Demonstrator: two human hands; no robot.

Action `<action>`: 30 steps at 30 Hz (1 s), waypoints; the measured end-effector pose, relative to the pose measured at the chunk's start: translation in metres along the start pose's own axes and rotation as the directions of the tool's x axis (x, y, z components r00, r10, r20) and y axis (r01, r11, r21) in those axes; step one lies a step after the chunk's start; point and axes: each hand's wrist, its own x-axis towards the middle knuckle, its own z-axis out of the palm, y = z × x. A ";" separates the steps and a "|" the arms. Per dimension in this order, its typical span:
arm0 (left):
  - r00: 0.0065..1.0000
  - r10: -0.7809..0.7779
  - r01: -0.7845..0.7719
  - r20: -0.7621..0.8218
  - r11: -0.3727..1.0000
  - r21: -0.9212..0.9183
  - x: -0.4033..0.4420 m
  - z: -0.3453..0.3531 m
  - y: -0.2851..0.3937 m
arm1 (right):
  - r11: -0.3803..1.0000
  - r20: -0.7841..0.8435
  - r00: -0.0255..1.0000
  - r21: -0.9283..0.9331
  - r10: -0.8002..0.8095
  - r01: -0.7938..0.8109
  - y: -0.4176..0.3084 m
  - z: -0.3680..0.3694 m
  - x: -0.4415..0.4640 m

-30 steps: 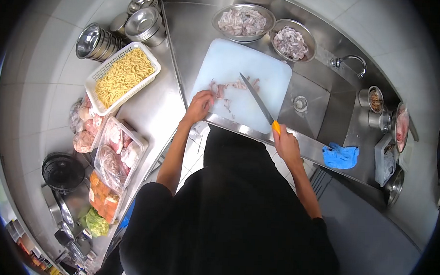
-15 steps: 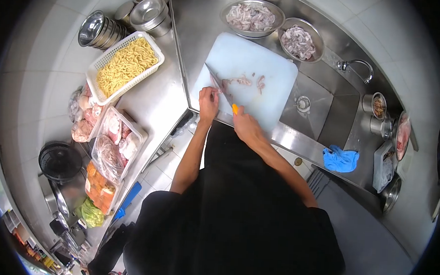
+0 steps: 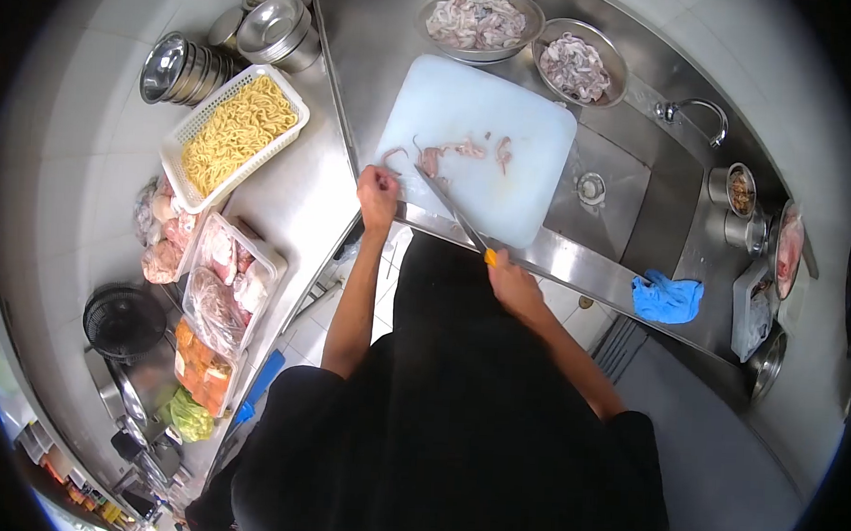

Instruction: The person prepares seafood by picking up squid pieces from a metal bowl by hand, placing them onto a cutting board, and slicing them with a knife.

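My right hand point(image 3: 515, 283) grips a knife point(image 3: 458, 216) by its yellow handle. Its long blade slants up and left over the white cutting board point(image 3: 504, 207), with the tip beside a small heap of squid point(image 3: 430, 159). At the board's left edge my left hand point(image 3: 379, 199) is closed, its curled fingers around a pinkish squid piece that they mostly hide. A thin strip of squid point(image 3: 394, 154) lies just above those fingers. More squid scraps point(image 3: 503, 155) are scattered across the board's middle.
Behind the board stand two metal bowls of cut squid point(image 3: 481, 26) point(image 3: 575, 66). A sink point(image 3: 600, 178) with a tap lies right, near a blue cloth point(image 3: 666, 298). Left are a noodle basket point(image 3: 196, 189), a meat tub point(image 3: 271, 287) and stacked metal bowls point(image 3: 168, 69).
My right hand has drawn the knife back, right and toward my body. My left hand has shifted left, away from the blade, to the board's edge. The camera view has shifted slightly.
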 end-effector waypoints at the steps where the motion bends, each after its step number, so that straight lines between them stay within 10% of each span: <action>1: 0.998 -0.051 0.052 0.022 0.998 -0.033 0.001 -0.009 0.003 | 1.000 -0.010 1.000 0.013 0.002 -0.002 0.008 -0.005 -0.010; 4: 0.981 -0.168 0.183 0.099 0.968 -0.172 0.004 -0.022 0.004 | 1.000 -0.072 0.997 0.012 0.008 -0.007 0.036 -0.022 -0.021; 8: 0.849 -0.260 0.514 0.459 0.605 -0.608 0.012 -0.008 0.028 | 0.993 -0.284 0.953 0.072 0.106 -0.089 0.076 -0.033 -0.017; 11: 0.920 -0.227 0.388 0.320 0.645 -0.659 0.016 0.009 0.036 | 0.972 -0.370 0.910 0.206 0.187 -0.116 0.111 -0.035 0.018; 12: 0.941 -0.260 0.330 0.216 0.843 -0.424 0.015 0.012 0.023 | 0.960 -0.376 0.903 0.255 0.210 -0.118 0.119 -0.032 0.030; 16: 0.945 -0.288 0.302 0.156 0.951 -0.069 -0.002 0.016 0.019 | 0.952 -0.378 0.904 0.295 0.199 -0.086 0.109 -0.022 0.052; 22: 0.994 -0.032 0.033 0.107 0.999 -0.011 -0.022 0.056 0.054 | 0.985 -0.328 0.944 0.169 0.031 0.026 0.060 -0.011 0.069; 30: 0.991 -0.116 0.128 0.067 0.967 -0.221 -0.016 0.064 0.068 | 0.956 -0.238 0.965 0.241 -0.107 0.165 0.014 0.004 0.088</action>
